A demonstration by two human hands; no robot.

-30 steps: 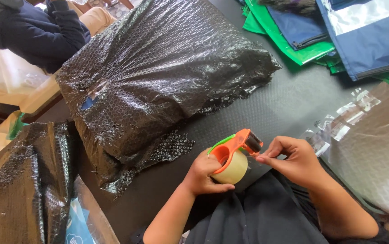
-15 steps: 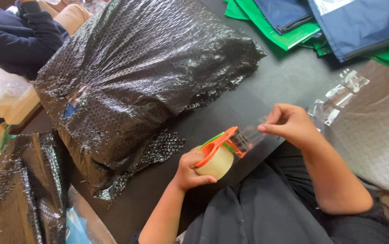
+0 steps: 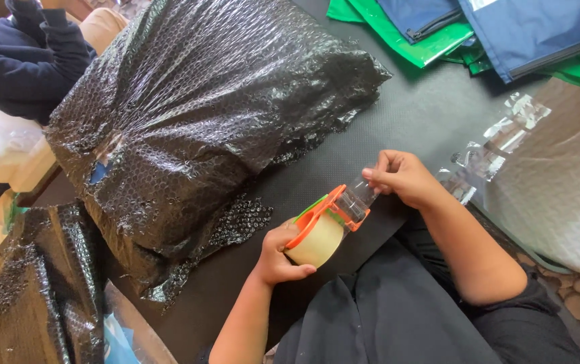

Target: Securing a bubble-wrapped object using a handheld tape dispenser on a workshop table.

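Note:
My left hand [image 3: 278, 253] grips an orange and green tape dispenser [image 3: 322, 222] holding a roll of clear tape, low over the black table [image 3: 411, 114]. My right hand [image 3: 401, 176] pinches the free end of the clear tape [image 3: 360, 195] and holds a short strip stretched out from the dispenser's cutter. A big parcel wrapped in black bubble wrap [image 3: 195, 114] lies just beyond and to the left of both hands, apart from them.
A second black bubble-wrapped bundle [image 3: 27, 296] sits at the lower left. Green and blue fabric bags [image 3: 478, 34] lie at the upper right. White bubble wrap with clear plastic [image 3: 553, 182] lies at the right. Another person's dark sleeve [image 3: 20, 61] shows at the upper left.
My right hand has pulled the tape end away from the dispenser, up and to the right, so a strip now shows. The left hand keeps hold of the dispenser.

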